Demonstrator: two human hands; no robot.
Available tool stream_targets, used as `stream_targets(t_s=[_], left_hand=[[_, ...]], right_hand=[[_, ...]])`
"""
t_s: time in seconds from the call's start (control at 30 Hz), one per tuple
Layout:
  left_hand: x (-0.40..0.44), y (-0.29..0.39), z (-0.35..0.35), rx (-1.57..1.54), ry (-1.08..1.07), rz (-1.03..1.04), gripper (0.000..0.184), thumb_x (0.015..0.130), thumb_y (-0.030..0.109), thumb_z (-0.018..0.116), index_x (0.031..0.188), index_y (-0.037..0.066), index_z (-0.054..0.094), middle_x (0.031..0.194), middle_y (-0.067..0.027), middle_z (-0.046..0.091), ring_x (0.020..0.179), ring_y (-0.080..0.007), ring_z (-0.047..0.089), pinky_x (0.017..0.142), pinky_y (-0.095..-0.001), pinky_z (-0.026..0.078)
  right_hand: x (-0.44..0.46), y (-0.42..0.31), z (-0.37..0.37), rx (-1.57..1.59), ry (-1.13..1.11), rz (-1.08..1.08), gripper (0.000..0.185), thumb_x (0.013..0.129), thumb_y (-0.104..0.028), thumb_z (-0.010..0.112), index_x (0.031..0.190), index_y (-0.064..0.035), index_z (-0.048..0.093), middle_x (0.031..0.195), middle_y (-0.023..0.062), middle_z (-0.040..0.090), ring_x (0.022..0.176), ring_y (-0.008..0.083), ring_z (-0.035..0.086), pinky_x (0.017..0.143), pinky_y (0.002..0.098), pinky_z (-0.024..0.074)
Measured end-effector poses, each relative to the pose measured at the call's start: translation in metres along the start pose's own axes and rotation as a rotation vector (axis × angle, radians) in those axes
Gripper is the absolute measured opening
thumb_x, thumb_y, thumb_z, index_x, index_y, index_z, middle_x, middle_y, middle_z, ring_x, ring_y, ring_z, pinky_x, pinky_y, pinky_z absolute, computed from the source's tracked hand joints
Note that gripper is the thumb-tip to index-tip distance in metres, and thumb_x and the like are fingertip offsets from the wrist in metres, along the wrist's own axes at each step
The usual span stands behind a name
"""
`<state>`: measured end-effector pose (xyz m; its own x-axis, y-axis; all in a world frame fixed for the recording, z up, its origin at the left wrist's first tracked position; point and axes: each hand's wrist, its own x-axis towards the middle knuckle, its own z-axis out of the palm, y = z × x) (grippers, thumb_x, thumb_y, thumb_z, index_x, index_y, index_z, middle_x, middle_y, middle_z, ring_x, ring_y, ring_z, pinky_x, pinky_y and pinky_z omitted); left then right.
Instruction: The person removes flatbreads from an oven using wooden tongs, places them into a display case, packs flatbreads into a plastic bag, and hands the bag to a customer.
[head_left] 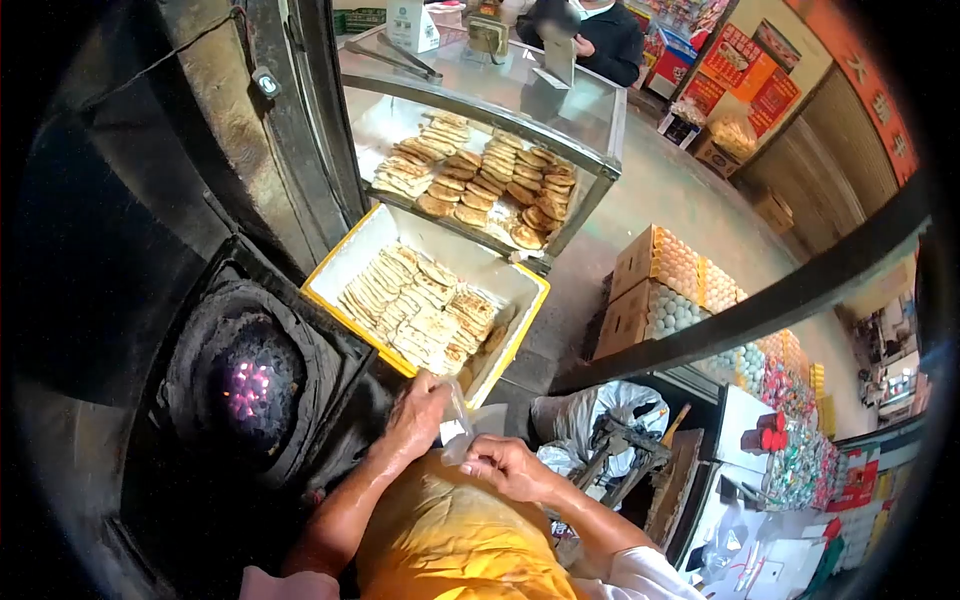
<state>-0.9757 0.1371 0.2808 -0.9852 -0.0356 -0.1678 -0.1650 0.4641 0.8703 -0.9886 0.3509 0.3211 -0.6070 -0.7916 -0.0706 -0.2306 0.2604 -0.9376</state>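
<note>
Between my hands hangs a thin clear plastic bag (456,428), above the near edge of a white box with a yellow rim (520,335). My left hand (416,412) pinches the bag's upper left side, and my right hand (500,466) grips its lower right part with bent fingers. Rows of flat, pale breads (415,305) lie in the box. Behind it, a glass case (480,108) holds browned round breads (475,185) and paler folded ones.
A round stove with glowing coals (250,390) stands at the left. Metal tongs (405,62) lie on the glass top. A person in dark clothes (610,45) stands beyond the case. Egg trays (680,275) and a dark metal bar (760,310) are at the right.
</note>
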Motion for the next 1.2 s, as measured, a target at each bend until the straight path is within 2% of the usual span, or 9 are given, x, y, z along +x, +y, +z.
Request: stream_targets(t_s=[0.1, 0.2, 0.4, 0.47, 0.67, 0.77, 0.83, 1.13, 1.2], left_hand=[[0.030, -0.032, -0.017, 0.366, 0.196, 0.041, 0.035, 0.095, 0.005, 0.051, 0.126, 0.014, 0.063, 0.119, -0.0198, 0.049, 0.103, -0.0389, 0.059, 0.086, -0.0458, 0.050], [0.056, -0.039, -0.029, 0.302, 0.223, -0.039, 0.031, 0.090, 0.003, 0.054, 0.120, 0.002, 0.060, 0.136, -0.0215, 0.048, 0.113, -0.0444, 0.055, 0.093, -0.0497, 0.047], [0.114, -0.078, -0.021, 0.579, 0.437, -0.094, 0.023, 0.084, 0.005, 0.058, 0.105, -0.001, 0.060, 0.114, -0.0195, 0.062, 0.100, -0.0402, 0.060, 0.086, -0.0510, 0.048], [0.123, -0.092, -0.010, 0.560, 0.313, -0.165, 0.018, 0.085, 0.013, 0.059, 0.099, 0.001, 0.062, 0.104, -0.0197, 0.065, 0.093, -0.0420, 0.062, 0.081, -0.0510, 0.050], [0.163, -0.058, 0.003, 0.263, 0.209, -0.547, 0.022, 0.091, 0.016, 0.059, 0.104, 0.000, 0.067, 0.113, -0.0199, 0.065, 0.104, -0.0390, 0.063, 0.093, -0.0472, 0.051], [0.171, -0.052, 0.006, 0.159, 0.193, -0.509, 0.023, 0.092, 0.015, 0.060, 0.107, -0.001, 0.068, 0.116, -0.0206, 0.065, 0.108, -0.0383, 0.063, 0.096, -0.0457, 0.050], [0.172, -0.054, 0.013, 0.109, 0.265, -0.498, 0.022, 0.092, 0.013, 0.059, 0.105, -0.001, 0.068, 0.114, -0.0203, 0.066, 0.109, -0.0393, 0.062, 0.097, -0.0459, 0.050], [0.186, -0.047, 0.007, 0.173, 0.175, -0.556, 0.025, 0.092, 0.017, 0.059, 0.107, -0.001, 0.068, 0.113, -0.0205, 0.065, 0.106, -0.0387, 0.062, 0.095, -0.0467, 0.050], [0.188, -0.040, 0.004, 0.128, 0.203, -0.537, 0.025, 0.092, 0.017, 0.059, 0.107, -0.001, 0.068, 0.114, -0.0204, 0.065, 0.106, -0.0387, 0.062, 0.095, -0.0466, 0.050]], right_hand=[[0.021, 0.005, -0.033, 0.127, -0.075, 0.023, 0.012, 0.094, -0.010, 0.066, 0.093, 0.0012, 0.062, 0.082, 0.0099, 0.062, 0.075, 0.0194, 0.059, 0.068, 0.0334, 0.0474], [0.058, 0.022, -0.086, 0.215, -0.105, 0.176, 0.013, 0.096, -0.012, 0.065, 0.101, -0.0003, 0.068, 0.089, 0.0062, 0.066, 0.084, 0.0158, 0.061, 0.077, 0.0300, 0.0511], [0.218, 0.157, -0.163, 0.380, 0.385, 0.399, 0.030, 0.097, -0.021, 0.065, 0.117, 0.0018, 0.064, 0.100, 0.0061, 0.066, 0.094, 0.0154, 0.061, 0.088, 0.0319, 0.0493], [0.277, 0.167, -0.175, 0.802, 0.277, 0.588, 0.026, 0.102, -0.021, 0.059, 0.115, 0.0019, 0.062, 0.090, 0.0045, 0.064, 0.080, 0.0113, 0.059, 0.073, 0.0265, 0.0507], [0.438, 0.201, -0.170, 1.095, 0.301, 0.659, 0.029, 0.106, -0.031, 0.047, 0.085, -0.0105, 0.049, 0.068, -0.0011, 0.047, 0.060, 0.0109, 0.044, 0.056, 0.0242, 0.0415], [0.487, 0.227, -0.163, 1.239, 0.319, 0.738, 0.029, 0.104, -0.036, 0.049, 0.089, -0.0108, 0.050, 0.073, -0.0002, 0.049, 0.063, 0.0130, 0.047, 0.059, 0.0289, 0.0430], [0.508, 0.244, -0.153, 1.436, 0.516, 0.763, 0.051, 0.101, -0.043, 0.053, 0.132, -0.0033, 0.048, 0.110, 0.0100, 0.055, 0.088, 0.0189, 0.051, 0.083, 0.0364, 0.0466], [0.540, 0.242, -0.185, 1.473, 0.546, 0.719, 0.062, 0.095, -0.050, 0.059, 0.136, -0.0060, 0.045, 0.136, 0.0136, 0.046, 0.119, 0.0281, 0.047, 0.104, 0.0445, 0.0403], [0.553, 0.248, -0.187, 1.497, 0.590, 0.749, 0.049, 0.096, -0.050, 0.056, 0.129, -0.0146, 0.052, 0.125, 0.0080, 0.054, 0.114, 0.0253, 0.051, 0.094, 0.0407, 0.0425]])
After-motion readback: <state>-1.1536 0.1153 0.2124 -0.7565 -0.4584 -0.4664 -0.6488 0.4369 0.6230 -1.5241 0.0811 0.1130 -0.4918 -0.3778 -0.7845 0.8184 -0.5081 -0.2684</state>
